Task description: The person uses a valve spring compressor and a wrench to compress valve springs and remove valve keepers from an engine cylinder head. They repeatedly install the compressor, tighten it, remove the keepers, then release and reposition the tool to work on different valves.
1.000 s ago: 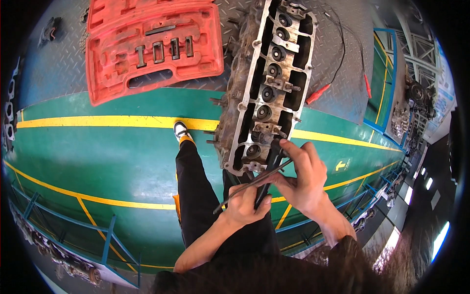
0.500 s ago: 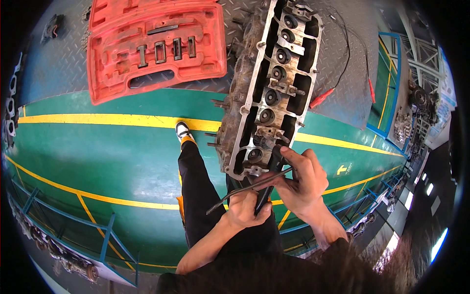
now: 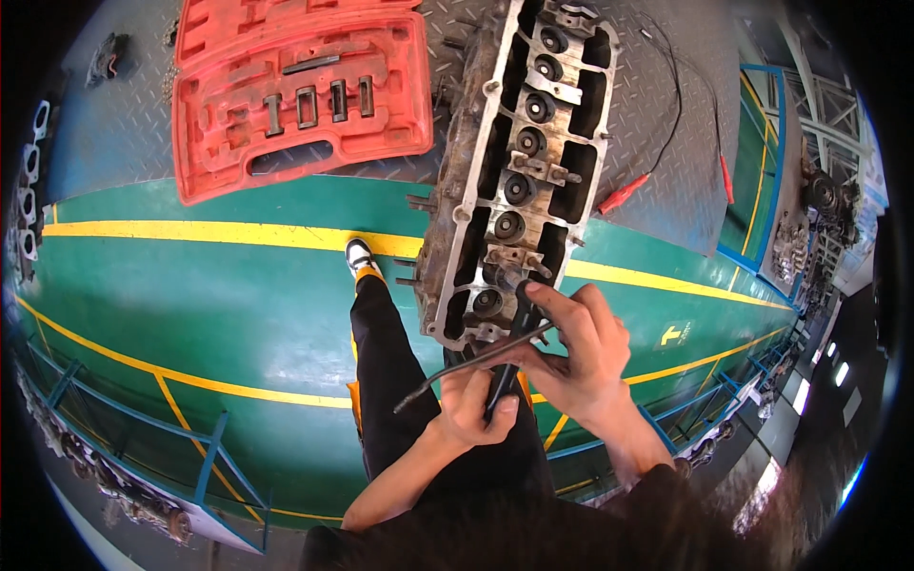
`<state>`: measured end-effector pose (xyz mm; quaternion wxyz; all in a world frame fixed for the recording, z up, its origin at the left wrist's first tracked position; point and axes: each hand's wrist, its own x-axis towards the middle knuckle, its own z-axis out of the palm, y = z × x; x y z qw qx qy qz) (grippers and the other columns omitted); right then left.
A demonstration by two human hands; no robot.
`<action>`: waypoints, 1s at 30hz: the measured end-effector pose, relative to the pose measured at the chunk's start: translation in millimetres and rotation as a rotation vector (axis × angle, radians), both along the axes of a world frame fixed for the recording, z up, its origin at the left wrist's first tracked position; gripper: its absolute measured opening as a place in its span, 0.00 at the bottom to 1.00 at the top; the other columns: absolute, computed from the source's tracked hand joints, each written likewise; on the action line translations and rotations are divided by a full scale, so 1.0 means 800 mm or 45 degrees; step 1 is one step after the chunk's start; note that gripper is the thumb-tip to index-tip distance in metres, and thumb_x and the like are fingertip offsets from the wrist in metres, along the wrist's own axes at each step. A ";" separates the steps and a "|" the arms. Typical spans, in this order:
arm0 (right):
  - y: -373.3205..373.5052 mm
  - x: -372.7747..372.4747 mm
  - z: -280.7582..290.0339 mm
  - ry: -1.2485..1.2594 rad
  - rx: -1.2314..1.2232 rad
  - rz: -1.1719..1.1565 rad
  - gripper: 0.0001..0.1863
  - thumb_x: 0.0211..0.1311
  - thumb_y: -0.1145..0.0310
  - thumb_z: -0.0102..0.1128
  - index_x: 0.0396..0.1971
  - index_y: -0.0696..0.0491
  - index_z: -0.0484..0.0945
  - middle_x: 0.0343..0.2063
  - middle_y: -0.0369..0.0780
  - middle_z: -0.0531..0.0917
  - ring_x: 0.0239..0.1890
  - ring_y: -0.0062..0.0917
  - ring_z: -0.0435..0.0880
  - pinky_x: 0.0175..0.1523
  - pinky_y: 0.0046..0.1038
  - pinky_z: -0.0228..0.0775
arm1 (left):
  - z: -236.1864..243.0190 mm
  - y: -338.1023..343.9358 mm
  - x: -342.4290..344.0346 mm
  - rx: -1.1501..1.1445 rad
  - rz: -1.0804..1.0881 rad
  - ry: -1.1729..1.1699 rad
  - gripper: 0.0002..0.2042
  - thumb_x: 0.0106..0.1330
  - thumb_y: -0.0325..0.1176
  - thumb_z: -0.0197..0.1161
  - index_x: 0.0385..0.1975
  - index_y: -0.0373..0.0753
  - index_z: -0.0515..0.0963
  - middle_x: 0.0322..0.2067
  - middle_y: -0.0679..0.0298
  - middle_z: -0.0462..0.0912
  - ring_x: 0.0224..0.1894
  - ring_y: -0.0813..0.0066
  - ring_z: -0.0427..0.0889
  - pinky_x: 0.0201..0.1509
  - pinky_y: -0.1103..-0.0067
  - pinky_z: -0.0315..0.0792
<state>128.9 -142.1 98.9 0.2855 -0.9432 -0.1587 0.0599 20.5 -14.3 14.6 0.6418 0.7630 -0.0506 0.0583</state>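
Black and dull along its length, a thick bar (image 3: 502,384) slants upward and a little to the right, crossed by a thin rod (image 3: 473,360) of dark metal that runs from lower left to upper right. Both are in the person's hands, just at the near end of a long, worn cylinder head (image 3: 519,190).

The right hand (image 3: 586,347) comes in from the lower right, its wrist bent inward and its knuckles raised. Its forefinger presses against the upper end of the bar while its thumb reaches across lower down, closing on it. The left hand (image 3: 468,414) is curled round the lower part, its thumb lying along the bar's right side. The bar therefore lies between the two hands, with the rod passing above the left fingers and its right end beside the right fingers. Whether the bar's upper end actually touches the cylinder head is hard to tell at this angle.

Dark round springs line the cylinder head's middle. To its left an open red case (image 3: 214,157) holds several metal pieces (image 3: 307,107); to its right red clips (image 3: 624,193) lie on patterned steel plate (image 3: 114,114).
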 end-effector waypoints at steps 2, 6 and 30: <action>0.007 -0.008 0.004 0.113 0.111 -0.138 0.35 0.40 0.67 0.83 0.52 0.55 0.78 0.26 0.35 0.73 0.19 0.20 0.69 0.21 0.23 0.60 | 0.013 0.010 0.001 0.034 -0.101 0.154 0.14 0.63 0.34 0.59 0.34 0.24 0.75 0.26 0.45 0.79 0.25 0.48 0.80 0.33 0.67 0.75; 0.009 -0.024 0.014 0.218 0.350 -0.297 0.31 0.52 0.75 0.72 0.59 0.58 0.74 0.31 0.39 0.76 0.22 0.21 0.72 0.27 0.24 0.66 | 0.060 0.021 0.028 -0.747 -0.243 1.001 0.28 0.60 0.20 0.53 0.62 0.29 0.58 0.54 0.49 0.75 0.57 0.65 0.76 0.62 0.73 0.67; 0.054 -0.109 -0.198 -0.548 0.983 -1.344 0.38 0.74 0.41 0.35 0.50 0.66 0.75 0.50 0.56 0.81 0.57 0.49 0.80 0.71 0.57 0.50 | 0.095 -0.036 0.129 -0.513 0.164 1.236 0.27 0.75 0.60 0.38 0.39 0.38 0.69 0.15 0.69 0.58 0.08 0.82 0.50 0.09 0.82 0.46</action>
